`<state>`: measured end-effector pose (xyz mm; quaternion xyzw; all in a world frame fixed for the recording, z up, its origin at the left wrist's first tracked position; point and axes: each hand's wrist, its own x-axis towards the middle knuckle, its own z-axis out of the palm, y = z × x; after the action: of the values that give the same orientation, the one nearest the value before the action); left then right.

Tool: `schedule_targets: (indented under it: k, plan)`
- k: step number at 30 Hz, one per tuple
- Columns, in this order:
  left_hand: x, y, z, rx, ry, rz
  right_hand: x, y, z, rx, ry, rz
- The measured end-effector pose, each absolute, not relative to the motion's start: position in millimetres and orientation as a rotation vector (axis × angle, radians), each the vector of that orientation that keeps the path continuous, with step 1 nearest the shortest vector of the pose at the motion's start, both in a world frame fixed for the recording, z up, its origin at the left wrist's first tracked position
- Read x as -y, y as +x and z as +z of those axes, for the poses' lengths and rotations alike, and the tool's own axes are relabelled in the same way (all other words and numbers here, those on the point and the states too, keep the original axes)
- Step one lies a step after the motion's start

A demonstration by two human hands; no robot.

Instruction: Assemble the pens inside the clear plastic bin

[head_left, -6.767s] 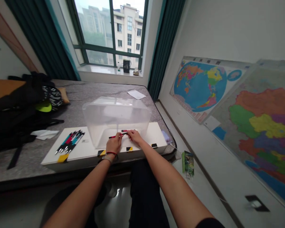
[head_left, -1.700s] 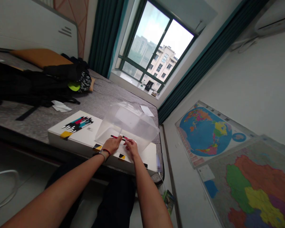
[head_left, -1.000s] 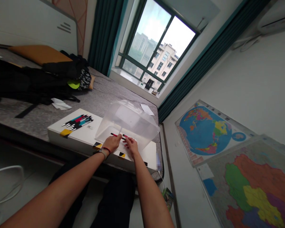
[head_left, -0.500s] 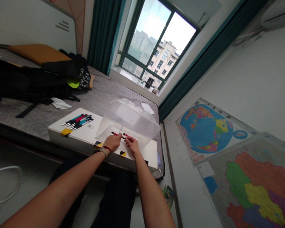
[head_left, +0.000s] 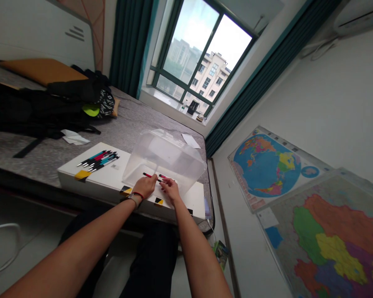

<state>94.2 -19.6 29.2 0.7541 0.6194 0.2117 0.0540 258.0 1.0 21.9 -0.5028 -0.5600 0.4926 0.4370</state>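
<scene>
Fingers (head_left: 152, 181) of the left hand (head_left: 145, 187) grip a red-and-black pen (head_left: 147, 175), work apparently midway; right hand (head_left: 171, 189) at its end, hold unclear; bunched pens (head_left: 98, 160) lie untouched.

No text, brand or number can be read here.
On the world map (head_left: 267, 165), a row of dark characters runs along the upper border, but they are too small for reading. The map with large coloured regions (head_left: 338, 231) is too blurred to give any word. The white box (head_left: 101, 179) bears a small pale label (head_left: 115, 167) on its top face; its print cannot be made out. The printed green packet (head_left: 220, 253) is equally unreadable.
</scene>
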Motion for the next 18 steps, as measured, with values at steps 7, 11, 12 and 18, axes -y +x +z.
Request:
schedule_targets:
  k: [7,11,12,18]
  plan:
    - [18.3,94.7,27.3,-1.875,2.300,0.629,-6.4,257.8,15.3,1.415,-1.266,1.255]
    - [18.2,94.4,27.4,-1.882,2.311,0.632,-3.6,257.2,19.6,1.407,-1.251,1.217]
    - [18.1,94.3,27.1,-1.883,2.311,0.636,-2.5,256.8,21.5,1.406,-1.250,1.236]
    - [16.2,94.2,22.6,-1.877,2.310,0.679,-2.3,256.0,22.0,1.442,-1.271,1.275]
